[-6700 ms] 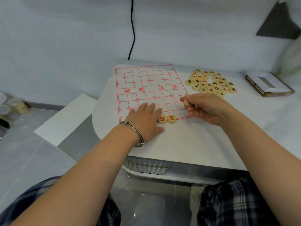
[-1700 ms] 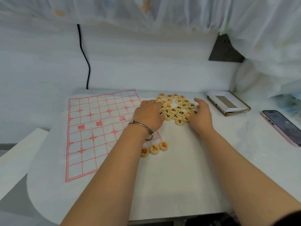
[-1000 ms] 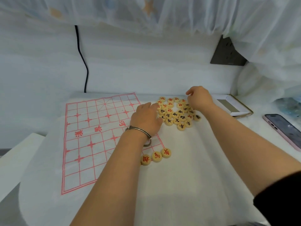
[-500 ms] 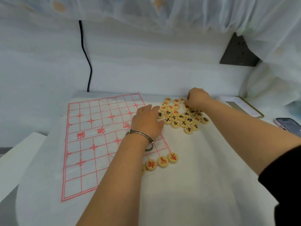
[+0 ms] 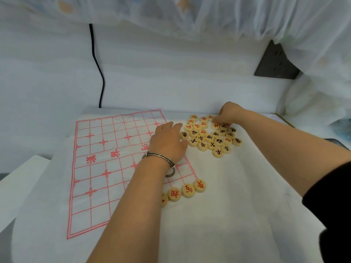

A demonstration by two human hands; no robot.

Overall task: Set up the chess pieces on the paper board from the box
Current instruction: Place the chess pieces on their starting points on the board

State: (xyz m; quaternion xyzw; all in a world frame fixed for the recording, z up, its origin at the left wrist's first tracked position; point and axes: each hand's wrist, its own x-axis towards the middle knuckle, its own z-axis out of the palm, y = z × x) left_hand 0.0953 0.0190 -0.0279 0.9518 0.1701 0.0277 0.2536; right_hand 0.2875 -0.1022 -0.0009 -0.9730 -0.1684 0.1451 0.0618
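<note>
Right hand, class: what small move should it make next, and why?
Probably lift one red piece from the pile and carry it to the row on the board. The right hand curls its fingers onto the pile's far side, the row holds only a few red pieces, and the left hand lies flat on the board.

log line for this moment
left hand: rests on red-gridded paper board | right hand: touches pile of round wooden chess pieces | row of red-marked pieces: near board edge

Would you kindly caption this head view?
Right hand reaches into loose round wooden chess pieces; left hand rests on red-gridded paper board.
</note>
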